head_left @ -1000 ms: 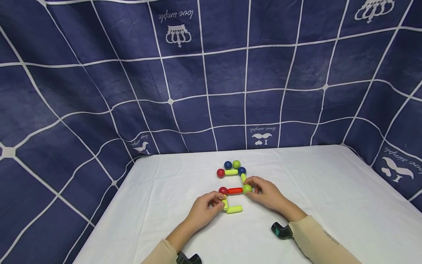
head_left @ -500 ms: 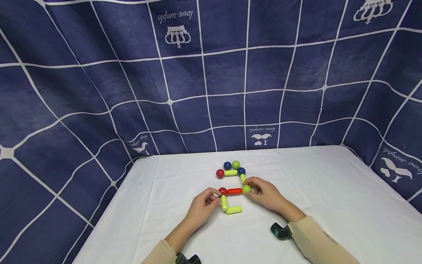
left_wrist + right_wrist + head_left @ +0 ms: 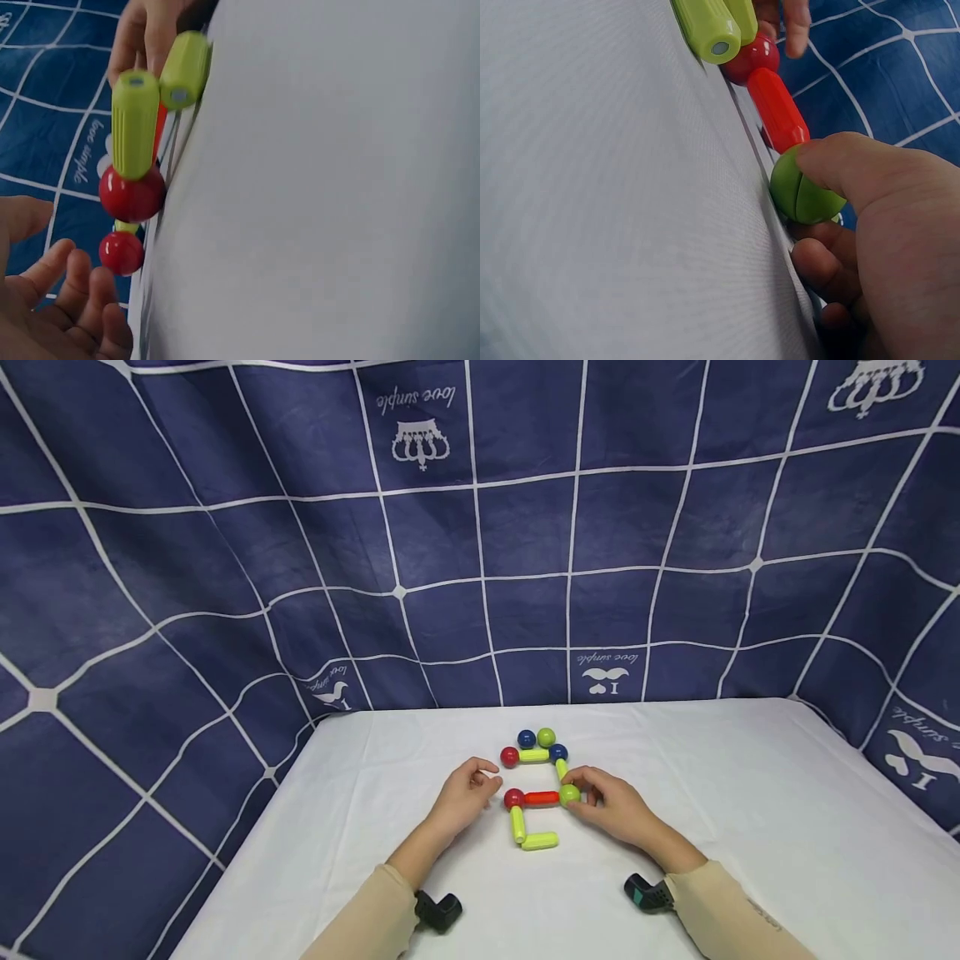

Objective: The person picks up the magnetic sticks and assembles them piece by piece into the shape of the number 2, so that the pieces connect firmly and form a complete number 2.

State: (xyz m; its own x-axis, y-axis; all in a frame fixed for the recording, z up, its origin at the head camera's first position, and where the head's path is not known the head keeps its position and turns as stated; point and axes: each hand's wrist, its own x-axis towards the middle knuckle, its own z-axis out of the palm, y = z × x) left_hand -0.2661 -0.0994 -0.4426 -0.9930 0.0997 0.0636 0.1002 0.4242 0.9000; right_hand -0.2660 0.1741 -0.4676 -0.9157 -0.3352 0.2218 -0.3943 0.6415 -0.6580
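Note:
Balls and rods are joined in a zigzag on the table. My right hand (image 3: pixel 615 806) pinches the green ball (image 3: pixel 806 187) between thumb and fingers. A red rod (image 3: pixel 542 798) links that ball to a red ball (image 3: pixel 514 799). From the red ball a yellow-green rod (image 3: pixel 518 825) runs toward me, its near end by another yellow-green rod (image 3: pixel 540 841) lying crosswise. My left hand (image 3: pixel 462 795) is just left of the red ball, fingers loosely bent and holding nothing. In the left wrist view its fingers are apart from the red ball (image 3: pixel 132 193).
Farther back, a second red ball (image 3: pixel 509 757), a yellow-green rod (image 3: pixel 534 756) and a blue ball (image 3: pixel 557 752) form a row. Behind them sit another blue ball (image 3: pixel 527 739) and a green ball (image 3: pixel 547 737). A blue checked cloth (image 3: pixel 525 527) hangs behind the white table (image 3: pixel 360 793).
My left hand has let go of the near yellow-green rod and moved away, up and slightly left of the red ball. The right hand keeps its hold on the green ball.

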